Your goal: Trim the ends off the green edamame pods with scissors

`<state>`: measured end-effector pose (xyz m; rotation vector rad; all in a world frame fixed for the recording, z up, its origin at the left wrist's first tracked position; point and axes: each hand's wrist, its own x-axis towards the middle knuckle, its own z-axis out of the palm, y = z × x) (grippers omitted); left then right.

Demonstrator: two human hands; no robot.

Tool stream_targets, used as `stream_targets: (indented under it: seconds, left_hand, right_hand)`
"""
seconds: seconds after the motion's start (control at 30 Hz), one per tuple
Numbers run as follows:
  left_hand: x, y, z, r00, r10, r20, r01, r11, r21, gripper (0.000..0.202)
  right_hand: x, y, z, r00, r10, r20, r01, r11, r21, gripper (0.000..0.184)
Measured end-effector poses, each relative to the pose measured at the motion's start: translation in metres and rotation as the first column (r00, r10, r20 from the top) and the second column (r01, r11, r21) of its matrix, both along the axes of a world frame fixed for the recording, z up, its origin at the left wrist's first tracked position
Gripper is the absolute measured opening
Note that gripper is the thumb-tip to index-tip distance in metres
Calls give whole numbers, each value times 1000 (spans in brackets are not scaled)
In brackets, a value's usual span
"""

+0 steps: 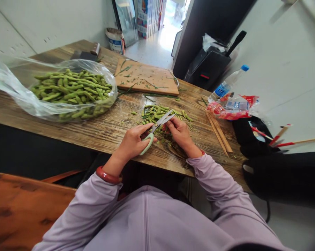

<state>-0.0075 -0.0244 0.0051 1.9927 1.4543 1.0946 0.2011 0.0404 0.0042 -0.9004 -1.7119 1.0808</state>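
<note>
Left hand (133, 140) grasps scissors (154, 129), slanting far and right toward the curled right hand (182, 133), whose hold I cannot tell

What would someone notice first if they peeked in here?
Probably the big clear bag of green pods, on the left of the table. Then come the shiny scissors in the left hand, in the middle, by a small heap of pods. The blue-capped bottle on the right might catch the eye too.

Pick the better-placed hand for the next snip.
Left, likely: the left hand holds the scissors, blades reaching toward the right hand, which is beside the pod pile.
</note>
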Motion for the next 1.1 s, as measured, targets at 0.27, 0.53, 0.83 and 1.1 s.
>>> stream_targets:
  seconds: [0.27,0.53,0.83,1.1]
  left_hand:
    - [1,0,-2,998,13,-65,-10,999,40,50]
    - [1,1,-3,998,22,-58,-20,999,41,45]
    - [2,0,0,991,111,72,-109,994,-31,50]
    - [1,0,0,988,116,98,-115,993,-16,53]
  right_hand:
    - [-1,0,-4,1000,-1,6,1,1000,-18,29]
    - [0,1,0,998,1,70,3,999,-48,30]
    - [13,14,6,952,-243,-184,192,947,-256,36]
    - [14,16,11,885,-278,-373,87,887,-453,32]
